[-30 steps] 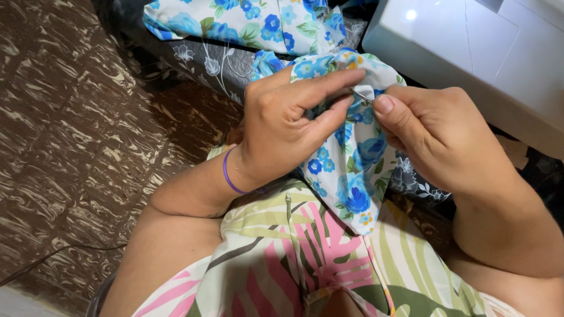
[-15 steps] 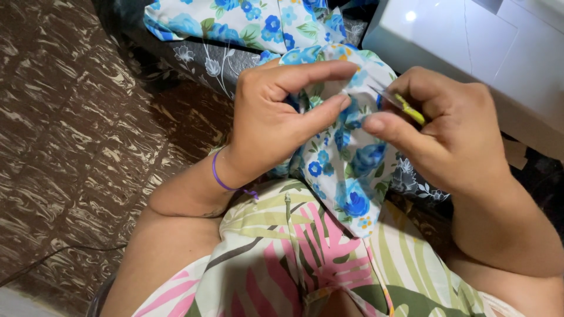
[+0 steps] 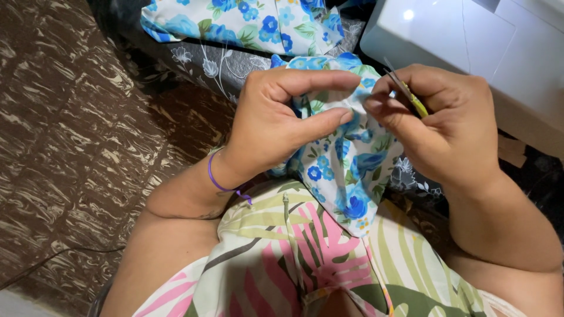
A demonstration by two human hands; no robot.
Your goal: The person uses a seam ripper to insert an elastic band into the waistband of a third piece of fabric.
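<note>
- Progress, judged from how things lay: seam work on the white cotton cloth printed with blue flowers and green leaves (image 3: 346, 170) looked midway, with the edge bunched between 2 hands and most of the piece hanging loose over the lap; how much seam was finished could not be told.
- Left hand (image 3: 282, 120) closed narrowly on a fold of that cloth, thumb and forefinger pinching the upper edge.
- Right hand (image 3: 446, 126) pinched a thin metal tool with a yellow-green handle (image 3: 408, 94), its tip just beside the pinched fold; whether it was a seam ripper or small snips stayed unclear.
- Purple elastic band (image 3: 218, 179) circled the left wrist.
- Far right stood a white, boxy sewing machine (image 3: 487, 41); no label on it was legible.
- More of the same floral fabric (image 3: 247, 23) lay at the far centre; no packages or signs showed.
</note>
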